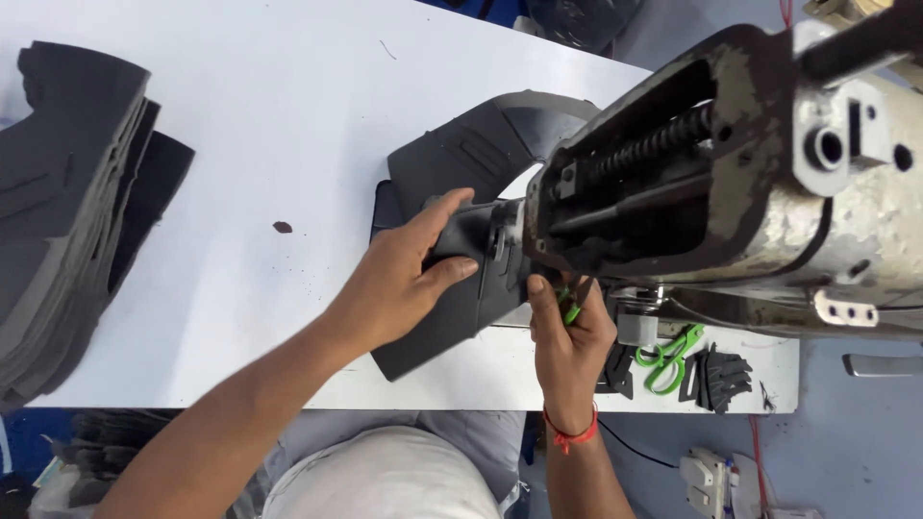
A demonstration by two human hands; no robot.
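At the far left edge of the white counter (288,115), a tall stack of dark cut pieces (58,202) lies fanned in layers, well apart from the hands. A small dark scrap (282,228) sits alone on the bare surface between the stack and the work. Near the middle, the left hand (399,274) presses down on a black shaped panel (452,308), thumb and fingers spread and clenched over its raised fold, pushing it up against the worn metal sewing machine head (750,183); more of the same black material (471,149) curves away behind the hand toward the machine. Just to the right, the right hand (567,336), with a red thread band (572,432) at the wrist, sits under the machine head with its grip closed on small green-handled snips (573,309), their tip touching the panel's edge beside the needle area, which the machine body hides. Farther right on the counter's front strip lie green-handled scissors (671,358), and next to them a small pile of black offcuts (716,377). No containers show on the counter.
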